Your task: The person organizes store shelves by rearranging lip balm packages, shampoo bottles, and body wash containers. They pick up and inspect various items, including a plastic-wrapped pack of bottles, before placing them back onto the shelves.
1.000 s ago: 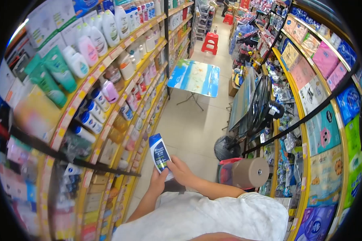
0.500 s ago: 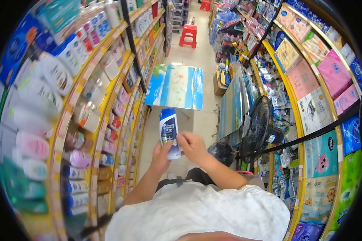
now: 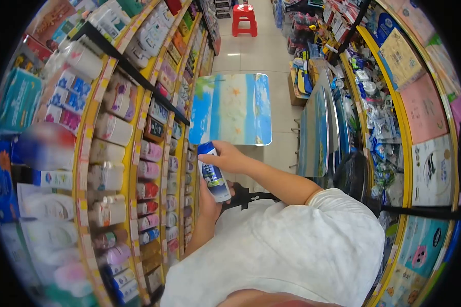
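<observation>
I hold a white shampoo bottle (image 3: 213,176) with a blue cap in front of my chest. My left hand (image 3: 208,200) grips its lower body from beneath. My right hand (image 3: 226,157) is closed over the blue cap at the top. The bottle tilts slightly, cap toward the far end of the aisle. It hangs beside the left shelf, level with rows of small bottles (image 3: 149,180).
Yellow-edged shelves (image 3: 137,128) packed with toiletries line the left. A small folding table (image 3: 232,108) with a beach print stands in the aisle just ahead. More folded tables (image 3: 318,133) and a black fan (image 3: 354,176) stand at right, under shelves of tissue packs. Red stools (image 3: 243,18) sit far down.
The view has swung along the left shelves and down the aisle. The bottle stayed in both hands, and my right hand shifted from its side up onto the cap.
</observation>
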`<action>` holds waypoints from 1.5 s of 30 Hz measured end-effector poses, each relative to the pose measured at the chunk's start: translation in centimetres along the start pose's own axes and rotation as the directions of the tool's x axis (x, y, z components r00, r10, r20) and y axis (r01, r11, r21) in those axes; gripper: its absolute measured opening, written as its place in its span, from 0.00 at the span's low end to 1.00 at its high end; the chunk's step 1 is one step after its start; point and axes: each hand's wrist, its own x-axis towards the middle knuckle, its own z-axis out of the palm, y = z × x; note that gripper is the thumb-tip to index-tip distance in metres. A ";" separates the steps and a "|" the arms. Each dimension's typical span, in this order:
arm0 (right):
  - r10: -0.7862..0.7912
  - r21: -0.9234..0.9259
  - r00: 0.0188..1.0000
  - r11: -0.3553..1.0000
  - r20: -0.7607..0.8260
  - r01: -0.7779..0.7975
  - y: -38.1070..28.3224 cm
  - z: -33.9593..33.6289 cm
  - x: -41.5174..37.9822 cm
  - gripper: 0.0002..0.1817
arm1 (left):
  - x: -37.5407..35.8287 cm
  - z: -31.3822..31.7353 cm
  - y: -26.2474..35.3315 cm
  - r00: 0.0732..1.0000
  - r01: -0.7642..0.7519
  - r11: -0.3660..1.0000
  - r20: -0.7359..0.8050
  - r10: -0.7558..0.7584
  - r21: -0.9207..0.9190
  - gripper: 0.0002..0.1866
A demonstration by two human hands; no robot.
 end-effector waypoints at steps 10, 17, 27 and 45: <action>-0.017 0.099 0.997 0.995 -0.069 0.024 2.9 -12.0 13.0 0.21 | 16.7 5.7 2.0 0.991 -0.065 0.996 -0.119 0.058 -0.060 0.34; 0.057 0.230 0.966 0.973 -0.253 0.003 -1.8 -24.9 19.9 0.14 | 31.3 11.6 4.7 0.997 -0.082 0.989 0.000 0.082 0.125 0.32; 0.102 0.306 0.994 0.946 0.048 -0.112 -0.9 -34.2 30.7 0.13 | 40.9 20.3 6.9 0.981 -0.077 0.997 -0.175 0.079 0.022 0.32; 0.145 0.072 0.760 0.967 0.634 -0.245 -5.3 -41.1 38.6 0.12 | 47.0 30.5 6.4 0.835 -0.420 0.867 -0.489 0.253 -0.267 0.37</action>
